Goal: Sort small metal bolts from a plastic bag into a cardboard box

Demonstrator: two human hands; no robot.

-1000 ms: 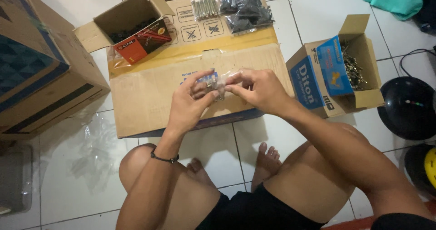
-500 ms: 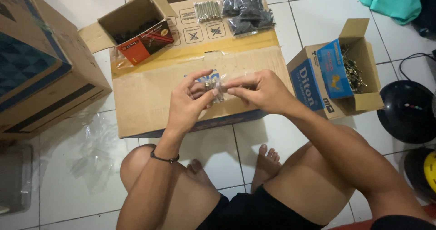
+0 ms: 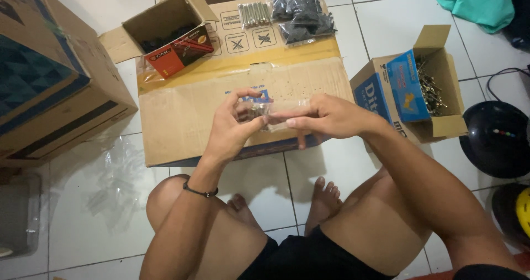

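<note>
here, your left hand (image 3: 234,128) and right hand (image 3: 326,117) pinch a small clear bag (image 3: 270,113) of screws above the flat carton (image 3: 221,109); loosen either grip and screws could scatter across the tiles.

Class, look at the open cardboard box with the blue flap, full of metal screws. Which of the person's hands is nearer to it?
Right. The right hand is just beside the open cardboard box with the blue flap; the left hand is farther off, across the small clear plastic bag both hold.
</note>
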